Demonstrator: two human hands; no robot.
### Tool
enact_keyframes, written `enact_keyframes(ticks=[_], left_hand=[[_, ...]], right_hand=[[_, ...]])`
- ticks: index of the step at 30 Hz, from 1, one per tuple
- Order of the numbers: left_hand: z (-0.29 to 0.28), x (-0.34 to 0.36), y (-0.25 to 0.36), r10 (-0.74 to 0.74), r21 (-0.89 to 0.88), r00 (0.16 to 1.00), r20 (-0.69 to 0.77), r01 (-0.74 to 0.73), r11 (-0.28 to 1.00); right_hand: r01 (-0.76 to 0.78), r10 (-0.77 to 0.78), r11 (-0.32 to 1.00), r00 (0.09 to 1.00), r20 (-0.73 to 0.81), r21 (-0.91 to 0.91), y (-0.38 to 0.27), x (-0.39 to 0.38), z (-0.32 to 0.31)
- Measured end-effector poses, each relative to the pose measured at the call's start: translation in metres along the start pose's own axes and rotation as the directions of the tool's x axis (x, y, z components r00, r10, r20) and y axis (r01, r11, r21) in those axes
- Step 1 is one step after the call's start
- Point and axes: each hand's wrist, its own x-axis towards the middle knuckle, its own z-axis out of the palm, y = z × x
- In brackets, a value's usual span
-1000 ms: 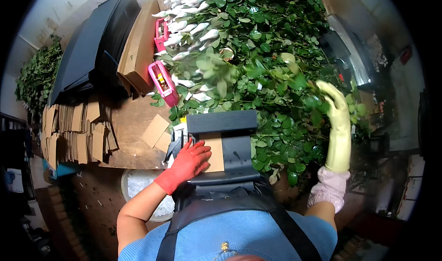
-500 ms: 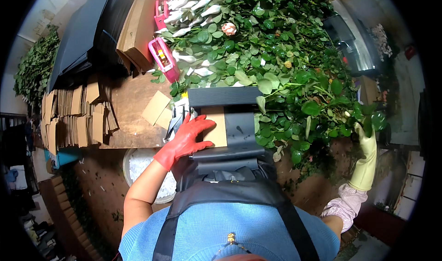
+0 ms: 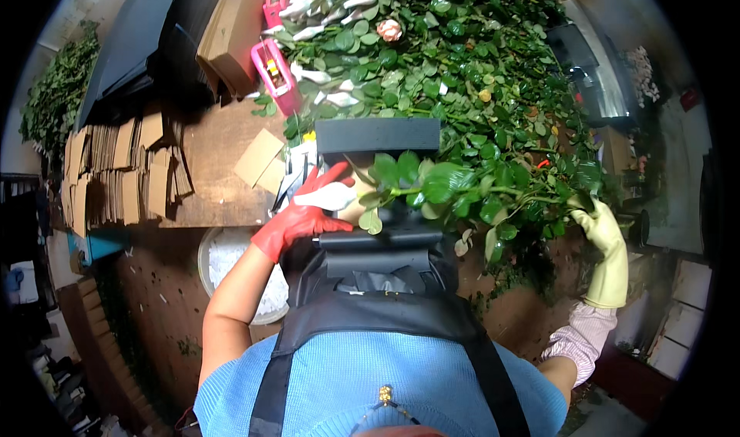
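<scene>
covering cardboard (image 3: 348, 213) partly, leafy stem (image 3: 447, 183); foliage heap (image 3: 462, 71) beyond

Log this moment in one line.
red-gloved left hand: open beneath white-wrapped tip | yellow-gloved right hand: gripping leafy stem | pink bloom: among leaves

Flower-packing workshop, by the look of it; brown wooden worktable (image 3: 214, 194) bears big heap of leafy green stems (image 3: 462, 75), some w/ bulb-shaped white-wrapped heads (image 3: 310, 74); pink plastic tape dispensers (image 3: 288, 98) stand alongside; stacked tan cardboard pcs. (image 3: 127, 186) fill near corner; round pale tub (image 3: 203, 257) holds white scraps (image 3: 226, 256) below.
</scene>
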Motion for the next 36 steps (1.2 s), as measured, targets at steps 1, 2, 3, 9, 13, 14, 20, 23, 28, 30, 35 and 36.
enact_keyframes(ticks=[1, 2, 3, 9, 13, 14, 20, 23, 28, 30, 35, 36], left_hand=[[0.000, -0.001, 0.000, 0.005, 0.011, 0.999, -0.034, -0.004, 1.000], [0.000, -0.002, -0.001, -0.018, 0.013, 0.999, -0.050, 0.019, 1.000], [0.002, -0.002, -0.001, -0.025, -0.034, 0.998, -0.062, 0.023, 0.999], [0.007, 0.003, 0.005, 0.149, 0.260, 0.989, 0.022, -0.149, 0.954], [0.001, 0.007, 0.014, 0.076, 0.235, 0.992, 0.105, -0.099, 0.967], [-0.001, 0.007, 0.017, 0.052, 0.252, 0.991, 0.127, -0.082, 0.964], [-0.005, 0.009, 0.028, 0.033, 0.229, 0.990, 0.134, -0.063, 0.971], [-0.004, 0.011, 0.032, 0.014, 0.228, 0.993, 0.116, -0.040, 0.973], [-0.002, 0.011, 0.034, 0.012, 0.185, 0.996, 0.092, -0.029, 0.982], [-0.001, 0.010, 0.031, 0.006, 0.163, 0.998, 0.063, -0.016, 0.986], [0.000, 0.007, 0.023, 0.017, 0.203, 0.997, 0.077, -0.032, 0.979], [0.001, 0.007, 0.021, 0.025, 0.245, 0.997, 0.069, -0.041, 0.969]], right_hand=[[0.053, -0.051, 0.993, 0.999, 0.013, -0.108, 0.001, 0.009, 0.013], [0.147, -0.141, 0.987, 0.987, 0.079, -0.068, 0.003, 0.018, 0.025], [0.119, -0.106, 0.982, 0.990, 0.091, -0.145, 0.006, 0.023, 0.030], [0.381, -0.282, 0.614, 0.924, 0.259, -0.691, 0.018, 0.070, 0.053], [-0.100, -0.102, 0.828, 0.941, -0.323, -0.552, -0.040, 0.097, 0.072], [-0.010, -0.203, 0.267, 0.977, -0.067, -0.964, -0.066, 0.102, 0.071], [0.123, -0.004, 0.503, 0.990, 0.140, -0.855, -0.223, 0.183, 0.168], [0.136, 0.027, 0.592, 0.982, 0.188, -0.794, -0.244, 0.233, 0.226], [0.239, -0.084, 0.568, 0.969, 0.233, -0.788, -0.238, 0.259, 0.246], [0.172, -0.128, 0.755, 0.985, 0.115, -0.632, -0.236, 0.249, 0.225], [0.719, -0.768, 0.638, 0.565, -0.303, -0.277, -0.230, 0.178, 0.158], [0.809, -0.846, 0.528, 0.476, -0.241, -0.257, -0.228, 0.155, 0.146]])
